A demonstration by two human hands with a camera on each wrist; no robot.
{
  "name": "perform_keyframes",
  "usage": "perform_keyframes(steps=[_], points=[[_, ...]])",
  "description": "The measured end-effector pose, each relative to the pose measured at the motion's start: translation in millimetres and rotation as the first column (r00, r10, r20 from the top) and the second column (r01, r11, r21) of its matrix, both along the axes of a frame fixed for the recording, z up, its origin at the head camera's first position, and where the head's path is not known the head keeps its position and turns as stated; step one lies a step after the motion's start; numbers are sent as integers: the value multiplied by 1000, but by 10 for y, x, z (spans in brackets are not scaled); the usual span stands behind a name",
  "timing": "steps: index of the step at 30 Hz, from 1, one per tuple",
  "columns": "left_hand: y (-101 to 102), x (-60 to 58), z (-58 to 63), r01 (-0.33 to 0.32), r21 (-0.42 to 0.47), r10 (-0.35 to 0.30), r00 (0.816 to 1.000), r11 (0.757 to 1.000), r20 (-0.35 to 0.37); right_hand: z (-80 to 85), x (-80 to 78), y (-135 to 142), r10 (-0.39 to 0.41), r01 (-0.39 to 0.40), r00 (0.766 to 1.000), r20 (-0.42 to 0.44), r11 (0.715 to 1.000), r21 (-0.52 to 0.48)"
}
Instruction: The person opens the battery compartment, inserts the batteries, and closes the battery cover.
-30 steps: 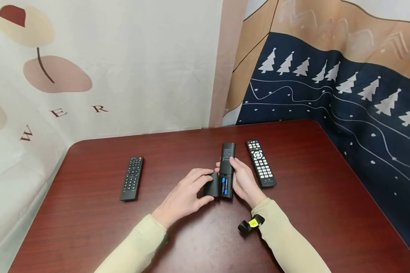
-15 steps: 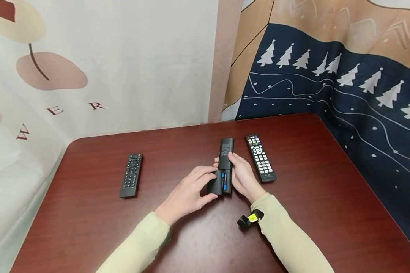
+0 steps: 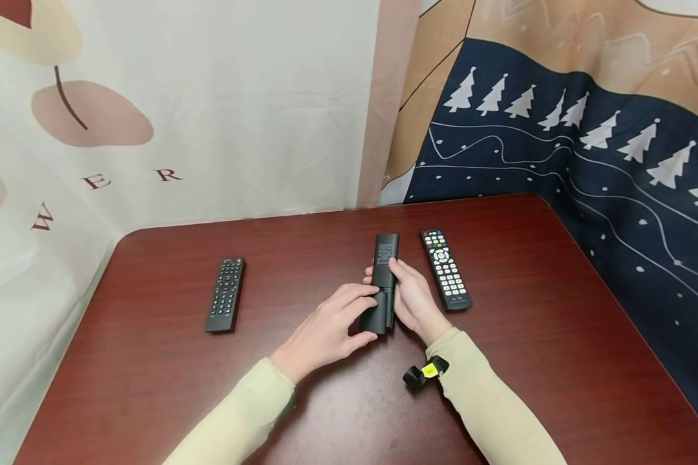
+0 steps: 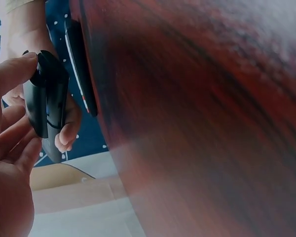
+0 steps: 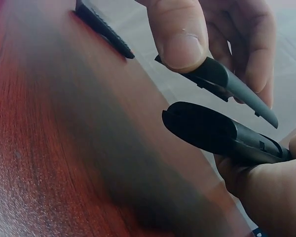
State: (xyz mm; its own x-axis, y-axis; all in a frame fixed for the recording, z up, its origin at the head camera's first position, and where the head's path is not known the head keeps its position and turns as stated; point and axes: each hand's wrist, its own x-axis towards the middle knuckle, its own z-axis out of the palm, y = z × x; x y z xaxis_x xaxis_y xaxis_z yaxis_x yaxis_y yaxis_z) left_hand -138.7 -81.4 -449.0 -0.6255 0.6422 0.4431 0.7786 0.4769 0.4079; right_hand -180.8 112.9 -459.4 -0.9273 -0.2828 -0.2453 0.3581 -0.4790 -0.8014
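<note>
My right hand (image 3: 415, 302) grips a black remote control (image 3: 386, 261), back side up, thumb on its edge. Thumb and fingers of my left hand (image 3: 327, 328) pinch the black battery cover (image 3: 373, 318) by its ends. In the head view the cover lies over the lower part of the remote, hiding the batteries. The right wrist view shows a gap between the battery cover (image 5: 227, 85) and the remote (image 5: 222, 132), the cover held just above and slightly tilted. Seen from the left wrist, the cover (image 4: 35, 106) is close beside the remote's body (image 4: 56, 94).
A black remote with white buttons (image 3: 445, 270) lies on the table right of my hands. Another black remote (image 3: 225, 295) lies to the left. The reddish-brown table (image 3: 151, 387) ends at the back against a pale curtain (image 3: 267, 129) and a dark blue tree-patterned cloth (image 3: 500, 148).
My left hand has moved right with the battery cover, from beside the remote to over its battery compartment. The blue batteries have gone out of sight. My right hand keeps its grip on the remote.
</note>
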Motion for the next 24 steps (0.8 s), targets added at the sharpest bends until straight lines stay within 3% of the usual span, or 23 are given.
perform_keyframes(steps=[24], points=[[61, 4, -34, 12, -15, -12, 1000, 1000, -1, 0, 16, -18, 4, -4, 1000, 19, 1000, -18]])
